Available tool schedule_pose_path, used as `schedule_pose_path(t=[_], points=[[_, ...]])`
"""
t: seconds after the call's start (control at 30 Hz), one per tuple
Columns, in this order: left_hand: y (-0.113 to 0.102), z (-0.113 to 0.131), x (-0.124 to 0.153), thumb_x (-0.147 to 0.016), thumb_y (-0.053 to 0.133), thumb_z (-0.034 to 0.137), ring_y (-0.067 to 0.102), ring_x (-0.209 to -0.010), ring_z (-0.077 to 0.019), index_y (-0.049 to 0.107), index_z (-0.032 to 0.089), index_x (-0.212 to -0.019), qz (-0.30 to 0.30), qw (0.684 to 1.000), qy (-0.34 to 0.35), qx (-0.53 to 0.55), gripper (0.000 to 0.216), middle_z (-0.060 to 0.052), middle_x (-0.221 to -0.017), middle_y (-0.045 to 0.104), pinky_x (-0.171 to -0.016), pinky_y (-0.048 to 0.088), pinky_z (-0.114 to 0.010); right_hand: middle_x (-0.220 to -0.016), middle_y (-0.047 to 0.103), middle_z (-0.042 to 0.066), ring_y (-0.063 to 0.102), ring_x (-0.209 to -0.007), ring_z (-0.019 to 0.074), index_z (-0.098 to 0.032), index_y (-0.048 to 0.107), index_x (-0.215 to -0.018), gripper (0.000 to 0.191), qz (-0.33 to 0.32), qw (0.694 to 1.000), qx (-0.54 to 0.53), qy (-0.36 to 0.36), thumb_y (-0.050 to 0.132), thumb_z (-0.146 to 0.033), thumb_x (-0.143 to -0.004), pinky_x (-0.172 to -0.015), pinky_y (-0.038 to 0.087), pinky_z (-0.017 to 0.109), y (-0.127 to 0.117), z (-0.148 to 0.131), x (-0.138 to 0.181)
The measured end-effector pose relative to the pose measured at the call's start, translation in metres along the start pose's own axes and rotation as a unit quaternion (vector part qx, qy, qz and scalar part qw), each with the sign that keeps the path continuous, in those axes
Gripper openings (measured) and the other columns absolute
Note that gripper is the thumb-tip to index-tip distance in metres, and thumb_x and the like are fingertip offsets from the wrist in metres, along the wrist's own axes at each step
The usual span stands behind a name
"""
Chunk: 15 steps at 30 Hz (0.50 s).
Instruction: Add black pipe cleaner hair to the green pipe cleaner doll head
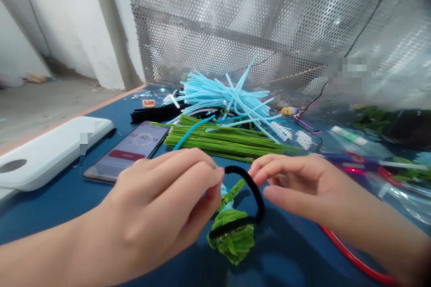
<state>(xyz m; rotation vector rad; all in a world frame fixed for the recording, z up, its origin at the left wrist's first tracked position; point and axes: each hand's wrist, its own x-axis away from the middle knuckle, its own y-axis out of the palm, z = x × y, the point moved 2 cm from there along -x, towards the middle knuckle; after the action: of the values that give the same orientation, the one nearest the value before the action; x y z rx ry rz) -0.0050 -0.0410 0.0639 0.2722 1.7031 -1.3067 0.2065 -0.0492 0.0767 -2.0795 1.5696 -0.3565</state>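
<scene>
My left hand (168,206) is closed, its thumb and fingertips pinching one end of a black pipe cleaner (257,197). The pipe cleaner curves over in a loop and lies across a green pipe-cleaner piece (234,246), a rounded bundle with a short green stem and some light blue behind it. My right hand (292,184) is just right of the loop, thumb and fingers apart. Its fingertips are beside or touching the black pipe cleaner; I cannot tell which. Part of the green piece is hidden by my left hand.
Behind my hands lie green pipe cleaners (222,141), a light blue pile (222,92) and black ones (155,114). A phone (126,152) and a white device (60,143) are at the left. A glue gun (350,166) with a red cable (353,255) is at the right. Perforated metal (235,18) stands behind.
</scene>
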Motion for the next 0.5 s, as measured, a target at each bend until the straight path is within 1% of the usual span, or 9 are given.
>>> schedule_pose_path(t=[0.07,0.13,0.2,0.27,0.33,0.4,0.43,0.5], points=[[0.002,0.001,0.002,-0.083,0.059,0.008,0.06,-0.068,-0.0095,0.054,0.017,-0.08,-0.003,1.0,0.001,0.006,0.011,0.001,-0.077,0.062,-0.059,0.046,-0.02,-0.103,0.069,-0.002,0.064,-0.1,0.0165,-0.028,0.07,-0.082,0.008,0.014,1.0,0.011,0.0,0.073,-0.031,-0.075,-0.087,0.049,0.026,0.002,0.0,0.003],[0.003,0.001,0.002,-0.083,0.058,0.009,0.058,-0.062,-0.0086,0.054,0.017,-0.078,-0.007,1.0,-0.011,0.017,0.011,0.001,-0.073,0.061,-0.054,0.044,-0.02,-0.101,0.069,-0.004,0.065,-0.096,0.0145,-0.027,0.068,-0.077,0.007,0.026,0.999,0.03,-0.002,0.074,-0.03,-0.074,-0.086,0.049,0.023,0.003,-0.002,0.005],[0.003,-0.001,-0.001,-0.082,0.059,0.012,0.055,-0.057,-0.0083,0.055,0.017,-0.081,-0.012,0.998,-0.034,0.059,0.007,0.002,-0.07,0.06,-0.052,0.043,-0.02,-0.093,0.071,-0.004,0.067,-0.087,0.0139,-0.026,0.068,-0.074,0.006,0.03,0.998,0.062,0.006,0.072,-0.031,-0.075,-0.079,0.051,0.022,0.004,-0.005,0.005],[0.002,-0.005,-0.006,-0.081,0.061,0.019,0.055,-0.056,-0.0091,0.059,0.018,-0.085,-0.028,0.988,-0.083,0.126,0.004,0.002,-0.069,0.061,-0.052,0.046,-0.02,-0.082,0.073,-0.004,0.067,-0.077,0.0142,-0.026,0.07,-0.073,0.004,0.045,0.993,0.112,0.016,0.07,-0.03,-0.075,-0.069,0.052,0.022,0.002,-0.009,0.004],[0.002,-0.011,-0.011,-0.081,0.063,0.027,0.059,-0.056,-0.0101,0.064,0.021,-0.081,-0.065,0.967,-0.143,0.201,0.006,0.003,-0.067,0.065,-0.05,0.048,-0.018,-0.074,0.073,-0.004,0.067,-0.068,0.0135,-0.027,0.072,-0.073,0.003,0.067,0.986,0.156,0.002,0.07,-0.026,-0.075,-0.062,0.052,0.021,0.0,-0.013,0.003],[0.003,-0.016,-0.014,-0.081,0.064,0.028,0.061,-0.052,-0.0093,0.068,0.024,-0.073,-0.111,0.94,-0.182,0.268,0.01,0.006,-0.061,0.067,-0.046,0.048,-0.014,-0.072,0.073,-0.005,0.067,-0.066,0.0123,-0.026,0.073,-0.072,0.007,0.067,0.982,0.171,-0.036,0.069,-0.021,-0.074,-0.061,0.052,0.019,0.0,-0.017,0.002],[0.005,-0.018,-0.015,-0.081,0.064,0.027,0.062,-0.051,-0.0088,0.069,0.024,-0.072,-0.134,0.926,-0.191,0.297,0.01,0.007,-0.06,0.068,-0.045,0.049,-0.012,-0.073,0.074,-0.005,0.067,-0.065,0.0115,-0.026,0.074,-0.071,0.009,0.06,0.982,0.17,-0.055,0.069,-0.019,-0.075,-0.062,0.052,0.018,0.001,-0.017,0.002],[0.008,-0.02,-0.016,-0.079,0.065,0.024,0.065,-0.054,-0.0091,0.072,0.025,-0.076,-0.166,0.907,-0.197,0.334,0.007,0.008,-0.064,0.071,-0.046,0.051,-0.011,-0.073,0.073,-0.005,0.067,-0.066,0.0099,-0.026,0.074,-0.072,0.011,0.047,0.982,0.167,-0.074,0.068,-0.017,-0.076,-0.063,0.052,0.016,0.003,-0.018,0.003]])
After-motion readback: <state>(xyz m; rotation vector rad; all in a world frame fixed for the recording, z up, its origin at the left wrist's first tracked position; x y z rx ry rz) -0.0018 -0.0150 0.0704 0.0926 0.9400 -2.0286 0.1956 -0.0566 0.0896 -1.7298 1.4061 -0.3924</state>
